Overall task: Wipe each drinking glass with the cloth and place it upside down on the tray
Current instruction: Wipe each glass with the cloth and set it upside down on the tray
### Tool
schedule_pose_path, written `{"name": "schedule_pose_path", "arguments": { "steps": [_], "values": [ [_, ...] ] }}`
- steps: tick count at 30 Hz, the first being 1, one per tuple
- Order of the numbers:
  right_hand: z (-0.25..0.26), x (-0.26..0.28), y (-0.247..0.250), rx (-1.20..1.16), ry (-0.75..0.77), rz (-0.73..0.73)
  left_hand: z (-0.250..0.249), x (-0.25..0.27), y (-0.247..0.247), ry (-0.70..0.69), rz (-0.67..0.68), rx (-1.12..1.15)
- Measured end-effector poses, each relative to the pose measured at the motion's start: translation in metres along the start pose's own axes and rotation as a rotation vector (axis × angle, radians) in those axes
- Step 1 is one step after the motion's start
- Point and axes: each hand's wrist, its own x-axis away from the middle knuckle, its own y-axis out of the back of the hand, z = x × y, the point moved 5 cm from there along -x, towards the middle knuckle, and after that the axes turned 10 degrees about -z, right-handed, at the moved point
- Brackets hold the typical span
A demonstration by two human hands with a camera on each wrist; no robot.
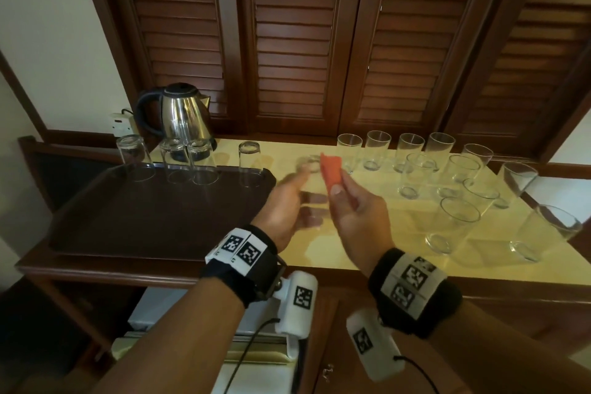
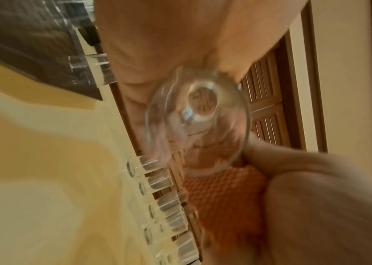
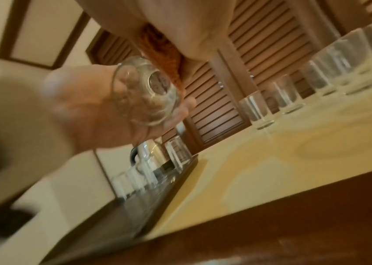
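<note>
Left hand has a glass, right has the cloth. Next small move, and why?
Probably bring the orange cloth onto the glass and wipe: the left hand holds it beside the cloth pinched in the right hand. Four glasses already stand upside down on the tray.

Both forearms reach forward side by side, each wrist wrapped in a black band with printed markers. The left hand (image 1: 284, 201) has its fingers curled around a glass (image 1: 308, 192), thumb up. The right hand (image 1: 358, 214) is raised just beside it, thumb and fingers pinching an orange cloth (image 1: 331, 173).
</note>
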Motion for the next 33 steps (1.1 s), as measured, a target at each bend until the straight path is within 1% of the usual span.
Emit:
{"name": "schedule_pose_path", "arguments": {
  "steps": [1, 2, 3, 4, 5, 6, 7, 8, 9, 10, 11, 12, 13, 14, 15, 16, 17, 18, 19, 21, 22, 23, 24, 25, 26, 27, 28, 29, 30, 31, 32, 33],
  "values": [
    [-0.003, -0.008, 0.004, -0.037, -0.046, -0.058, 0.003, 0.001, -0.003, -0.005, 0.037, -0.029],
    [-0.005, -0.012, 0.006, -0.061, -0.076, -0.085, 0.003, 0.001, -0.003, -0.041, 0.021, -0.038],
    [-0.002, -0.010, 0.004, -0.061, -0.065, -0.081, 0.002, -0.001, -0.001, -0.083, -0.035, -0.029],
    [0.004, -0.004, 0.001, -0.037, -0.028, -0.030, -0.001, -0.003, 0.002, -0.106, -0.095, 0.010],
    [0.007, 0.005, -0.004, -0.014, -0.004, 0.029, -0.003, -0.003, 0.004, -0.104, -0.125, 0.044],
    [0.010, 0.009, -0.005, -0.004, 0.009, 0.051, -0.004, -0.002, 0.003, -0.076, -0.109, 0.056],
    [0.008, 0.004, -0.003, -0.003, 0.002, 0.029, -0.003, -0.002, 0.000, -0.045, -0.054, 0.047],
    [0.005, -0.005, 0.001, -0.028, -0.034, -0.011, -0.001, 0.000, -0.003, -0.037, -0.002, 0.008],
    [0.002, -0.012, 0.003, -0.070, -0.094, -0.053, 0.001, 0.000, -0.004, -0.057, 0.019, -0.027],
    [0.002, -0.014, 0.004, -0.095, -0.125, -0.066, 0.000, 0.000, -0.002, -0.095, -0.005, -0.030],
    [0.007, -0.011, 0.001, -0.086, -0.095, -0.055, -0.001, -0.003, 0.001, -0.127, -0.056, -0.008],
    [0.011, -0.003, -0.003, -0.052, -0.037, -0.010, -0.003, -0.005, 0.004, -0.130, -0.098, 0.024],
    [0.015, 0.006, -0.007, -0.034, -0.003, 0.035, -0.005, -0.005, 0.006, -0.102, -0.112, 0.049],
    [0.017, 0.008, -0.007, -0.033, 0.014, 0.038, -0.004, -0.004, 0.006, -0.054, -0.088, 0.060],
    [0.013, 0.001, -0.005, -0.032, 0.006, 0.010, -0.003, -0.003, 0.005, -0.018, -0.042, 0.057],
    [0.009, -0.008, -0.002, -0.055, -0.041, -0.029, -0.003, -0.001, 0.003, -0.017, -0.005, 0.031],
    [0.006, -0.014, -0.001, -0.093, -0.110, -0.062, -0.003, -0.001, 0.002, -0.034, 0.006, 0.013],
    [0.006, -0.015, -0.001, -0.117, -0.140, -0.063, -0.005, -0.001, 0.004, -0.074, -0.030, 0.002],
    [0.010, -0.010, -0.004, -0.101, -0.095, -0.043, -0.007, -0.004, 0.007, -0.101, -0.079, 0.014],
    [0.017, 0.007, -0.010, -0.039, 0.017, 0.047, -0.010, -0.006, 0.009, -0.083, -0.137, 0.054],
    [0.016, 0.006, -0.008, -0.037, 0.029, 0.045, -0.009, -0.005, 0.008, -0.037, -0.115, 0.050],
    [0.012, -0.004, -0.005, -0.038, -0.001, 0.015, -0.008, -0.003, 0.004, 0.000, -0.065, 0.022],
    [0.008, -0.013, -0.001, -0.057, -0.075, -0.027, -0.005, -0.001, -0.001, 0.008, -0.013, -0.018],
    [0.005, -0.021, 0.002, -0.084, -0.138, -0.062, -0.004, 0.000, -0.004, -0.003, 0.009, -0.039],
    [0.006, -0.022, 0.002, -0.108, -0.147, -0.070, -0.005, -0.001, -0.003, -0.034, -0.023, -0.042],
    [0.011, -0.016, 0.000, -0.102, -0.099, -0.042, -0.006, -0.004, -0.001, -0.059, -0.075, -0.012],
    [0.015, -0.008, -0.005, -0.087, -0.053, 0.006, -0.009, -0.005, 0.003, -0.063, -0.127, 0.021],
    [0.016, 0.000, -0.008, -0.081, -0.025, 0.032, -0.010, -0.005, 0.004, -0.041, -0.137, 0.037],
    [0.012, 0.000, -0.008, -0.081, -0.019, 0.017, -0.010, -0.005, 0.003, -0.004, -0.109, 0.035],
    [0.008, -0.007, -0.005, -0.088, -0.047, -0.018, -0.008, -0.003, 0.000, 0.011, -0.050, 0.003],
    [0.005, -0.013, -0.001, -0.128, -0.116, -0.057, -0.006, -0.002, -0.004, -0.010, -0.002, -0.044],
    [0.004, -0.016, 0.001, -0.168, -0.167, -0.085, -0.006, -0.001, -0.005, -0.049, 0.004, -0.067]
  ]
}}
